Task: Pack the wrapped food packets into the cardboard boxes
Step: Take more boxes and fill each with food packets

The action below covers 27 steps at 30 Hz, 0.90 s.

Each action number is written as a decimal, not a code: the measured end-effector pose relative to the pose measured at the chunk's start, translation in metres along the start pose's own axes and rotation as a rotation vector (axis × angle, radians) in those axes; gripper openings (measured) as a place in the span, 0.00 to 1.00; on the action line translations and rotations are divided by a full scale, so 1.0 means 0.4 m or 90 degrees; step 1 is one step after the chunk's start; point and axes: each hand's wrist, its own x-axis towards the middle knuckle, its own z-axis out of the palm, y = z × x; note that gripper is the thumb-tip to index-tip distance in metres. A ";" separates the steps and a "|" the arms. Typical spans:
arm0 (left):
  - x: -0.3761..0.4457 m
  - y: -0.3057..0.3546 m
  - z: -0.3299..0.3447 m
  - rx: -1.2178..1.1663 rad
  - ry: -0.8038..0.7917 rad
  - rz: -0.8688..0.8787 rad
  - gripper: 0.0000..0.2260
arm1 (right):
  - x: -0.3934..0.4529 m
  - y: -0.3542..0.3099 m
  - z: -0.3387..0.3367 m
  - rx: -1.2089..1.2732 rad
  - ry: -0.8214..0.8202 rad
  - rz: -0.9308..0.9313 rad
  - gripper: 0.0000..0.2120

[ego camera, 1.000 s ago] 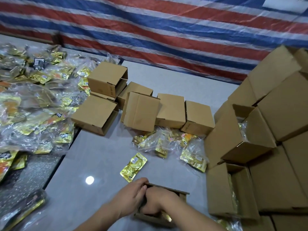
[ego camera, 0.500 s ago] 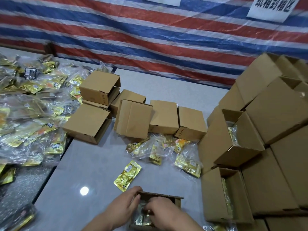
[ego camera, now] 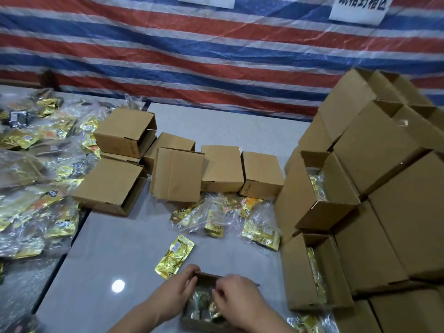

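Note:
A small open cardboard box (ego camera: 206,277) stands at the near edge of the grey table, with gold wrapped packets (ego camera: 204,306) inside it. My left hand (ego camera: 176,290) holds the box's left wall, fingers curled over the rim. My right hand (ego camera: 236,300) reaches into the box from the right, fingers bent down onto the packets. A single gold packet (ego camera: 175,255) lies flat just beyond the box. A clear bag of gold packets (ego camera: 223,215) lies further back in the middle.
Several empty boxes (ego camera: 177,175) lie on their sides mid-table. A stack of boxes (ego camera: 374,200) on the right holds packets. A large heap of bagged packets (ego camera: 36,183) covers the left table. A striped tarp hangs behind.
The view has tilted upward, so the hands and box sit lower in frame. My right hand has moved deeper into the box onto the packets; my left hand stays on the left wall.

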 end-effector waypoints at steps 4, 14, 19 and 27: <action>0.051 0.029 -0.018 0.033 -0.059 0.009 0.07 | -0.038 0.080 -0.049 -0.035 0.144 0.021 0.15; 0.090 0.117 0.028 -0.017 0.146 -0.125 0.30 | -0.069 0.138 -0.010 0.105 0.002 0.270 0.13; 0.053 0.210 0.070 -0.223 0.126 -0.229 0.43 | -0.105 0.136 -0.054 0.221 0.095 0.395 0.07; 0.119 0.467 0.065 -0.329 0.026 -0.143 0.24 | -0.230 0.124 -0.294 0.243 0.133 0.357 0.05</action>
